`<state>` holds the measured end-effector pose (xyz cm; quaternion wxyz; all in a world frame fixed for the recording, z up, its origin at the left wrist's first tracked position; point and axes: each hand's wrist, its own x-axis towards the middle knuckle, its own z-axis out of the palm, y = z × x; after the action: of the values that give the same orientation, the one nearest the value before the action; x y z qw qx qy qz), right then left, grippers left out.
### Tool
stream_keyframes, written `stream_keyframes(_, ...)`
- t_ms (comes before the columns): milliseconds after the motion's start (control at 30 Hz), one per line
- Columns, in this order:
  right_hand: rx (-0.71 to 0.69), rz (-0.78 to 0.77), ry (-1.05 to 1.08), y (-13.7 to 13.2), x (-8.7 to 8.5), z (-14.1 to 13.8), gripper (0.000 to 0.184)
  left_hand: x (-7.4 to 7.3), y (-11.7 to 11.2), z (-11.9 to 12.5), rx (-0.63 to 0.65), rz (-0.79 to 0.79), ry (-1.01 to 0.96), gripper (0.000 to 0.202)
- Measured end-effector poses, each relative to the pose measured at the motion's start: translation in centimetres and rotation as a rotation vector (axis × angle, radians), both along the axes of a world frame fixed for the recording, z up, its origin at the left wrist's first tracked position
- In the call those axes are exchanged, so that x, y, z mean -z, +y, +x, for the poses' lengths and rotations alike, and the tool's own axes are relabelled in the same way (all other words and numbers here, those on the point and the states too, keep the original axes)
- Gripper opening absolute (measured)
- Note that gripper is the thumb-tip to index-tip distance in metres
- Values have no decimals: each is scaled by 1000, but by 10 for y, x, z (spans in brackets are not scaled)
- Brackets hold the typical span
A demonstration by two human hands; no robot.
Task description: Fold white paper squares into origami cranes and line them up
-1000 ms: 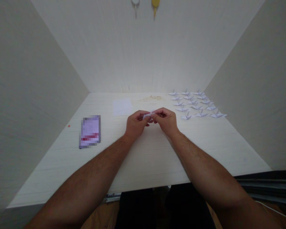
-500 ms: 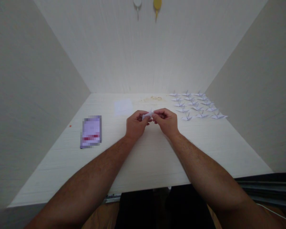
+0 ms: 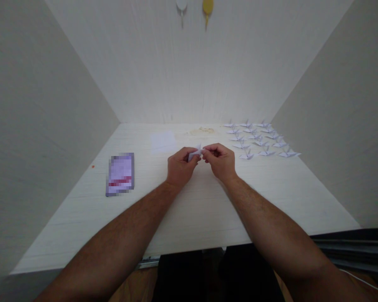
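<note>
A small folded white paper piece [image 3: 193, 154] is held up over the middle of the table, between both hands. My left hand [image 3: 181, 165] is closed, pinching its left part between thumb and fingers. From the other side my right hand [image 3: 220, 159] grips the right end with its fingertips, which partly cover it. Several white paper cranes [image 3: 260, 142] stand in rows at the back right of the table, beyond my right hand. White sheets of paper [image 3: 163, 141] lie flat behind my left hand.
A blurred-out purple flat object [image 3: 121, 174] lies on the left of the white table [image 3: 204, 209]. Walls [image 3: 189, 75] close in the back and both sides. One white hook [image 3: 182, 6] and one yellow hook [image 3: 208, 6] hang on the back wall.
Both hands stay in almost the same place. The folded paper between them has shifted slightly, and a pointed tip now shows more clearly above the fingers.
</note>
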<state>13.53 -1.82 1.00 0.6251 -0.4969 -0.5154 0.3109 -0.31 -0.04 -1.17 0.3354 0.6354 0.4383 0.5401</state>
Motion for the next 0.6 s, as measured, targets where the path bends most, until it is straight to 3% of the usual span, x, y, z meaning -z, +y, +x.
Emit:
stream_keyframes(433, 18, 69, -100, 1, 8, 4, 15, -3, 0, 3, 34, -54, -80, 21)
stream_keyframes(600, 18, 68, -102, -1, 5, 5, 15, -2, 1, 0, -11, -8, -1, 19)
